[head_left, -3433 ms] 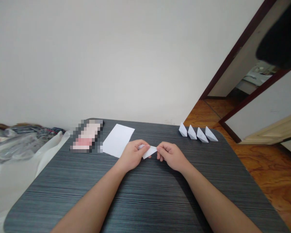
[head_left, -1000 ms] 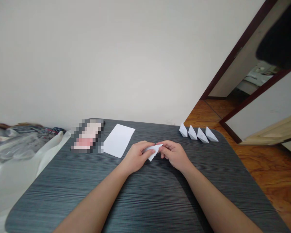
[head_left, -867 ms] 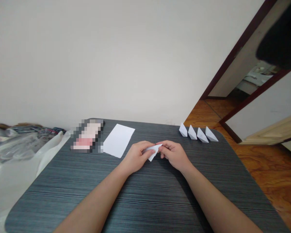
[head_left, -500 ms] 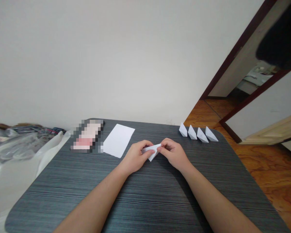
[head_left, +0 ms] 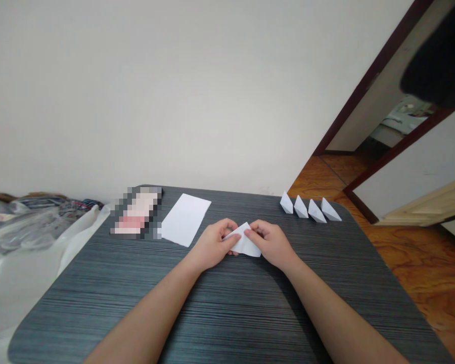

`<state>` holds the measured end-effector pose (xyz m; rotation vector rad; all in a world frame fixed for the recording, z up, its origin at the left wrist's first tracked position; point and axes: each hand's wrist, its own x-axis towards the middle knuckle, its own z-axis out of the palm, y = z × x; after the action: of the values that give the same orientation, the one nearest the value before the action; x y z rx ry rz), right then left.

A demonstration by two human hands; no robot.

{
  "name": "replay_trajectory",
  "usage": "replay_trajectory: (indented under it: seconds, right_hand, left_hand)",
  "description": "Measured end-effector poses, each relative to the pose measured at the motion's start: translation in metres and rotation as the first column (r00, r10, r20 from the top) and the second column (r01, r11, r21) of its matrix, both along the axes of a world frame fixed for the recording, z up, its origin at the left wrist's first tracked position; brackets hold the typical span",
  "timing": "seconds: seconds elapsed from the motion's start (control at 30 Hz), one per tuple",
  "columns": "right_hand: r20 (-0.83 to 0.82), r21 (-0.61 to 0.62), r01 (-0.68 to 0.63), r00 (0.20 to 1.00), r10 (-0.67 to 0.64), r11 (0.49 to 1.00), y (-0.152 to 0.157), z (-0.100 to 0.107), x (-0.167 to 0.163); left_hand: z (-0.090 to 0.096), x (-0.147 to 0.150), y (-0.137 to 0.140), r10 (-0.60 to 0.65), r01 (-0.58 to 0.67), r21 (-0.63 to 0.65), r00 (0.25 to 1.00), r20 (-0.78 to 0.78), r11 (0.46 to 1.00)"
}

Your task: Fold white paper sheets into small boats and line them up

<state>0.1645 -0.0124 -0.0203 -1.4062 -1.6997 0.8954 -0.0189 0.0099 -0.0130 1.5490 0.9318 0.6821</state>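
Observation:
Between my two hands is a small folded piece of white paper (head_left: 245,244), its peak pointing away from me and its wider edge toward me. My left hand (head_left: 215,244) pinches its left side, thumb on top and fingertips showing underneath. On the right side my right hand (head_left: 274,243) grips it with the thumb pressed on the upper face; the other fingers curl behind and are partly hidden. Left of my hands lies a flat white sheet of paper (head_left: 185,220). Several folded white paper boats (head_left: 300,208) stand in a row at the far right.
The dark wood-grain table (head_left: 220,313) has rounded corners and meets a pale wall (head_left: 197,101). A blurred-out pinkish rectangular item (head_left: 138,212) lies at the back left. Plastic-covered bundles (head_left: 34,227) are beyond the left edge; a doorway and wooden floor (head_left: 409,263) are to the right.
The folded paper has turned in my hands: a narrow piece pointing toward me now shows a broader face with its peak away from me. My right thumb now rests on that face.

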Motion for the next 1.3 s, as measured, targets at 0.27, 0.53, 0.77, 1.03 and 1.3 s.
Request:
replay_trajectory:
  seconds: [0.27, 0.53, 0.77, 1.03, 1.3]
  right_hand:
    - [0.067, 0.084, -0.029, 0.997, 0.024, 0.996, -0.002, 0.005, -0.004]
    - [0.042, 0.174, -0.082, 0.996, 0.076, 0.981, -0.003, 0.012, -0.007]
    - [0.011, 0.098, -0.035, 0.999, 0.034, 0.995, -0.001, 0.009, -0.006]
    - [-0.005, -0.072, -0.042, 0.999, 0.041, 0.997, -0.002, 0.001, 0.001]
    - [-0.058, -0.085, -0.066, 0.996, 0.061, 0.994, -0.001, 0.002, 0.002]
  left_hand:
    - [0.009, -0.002, -0.001, -0.08, 0.12, 0.161, 0.969, -0.234, 0.98]
    - [0.011, -0.003, -0.001, -0.093, 0.178, 0.262, 0.947, -0.306, 0.948]
    - [0.006, -0.002, 0.002, -0.064, 0.083, 0.121, 0.986, -0.157, 0.989]
    - [-0.001, -0.001, 0.004, -0.059, 0.06, -0.045, 0.998, 0.023, 0.997]
    - [0.001, -0.002, 0.004, -0.094, 0.095, -0.046, 0.995, 0.033, 0.994]
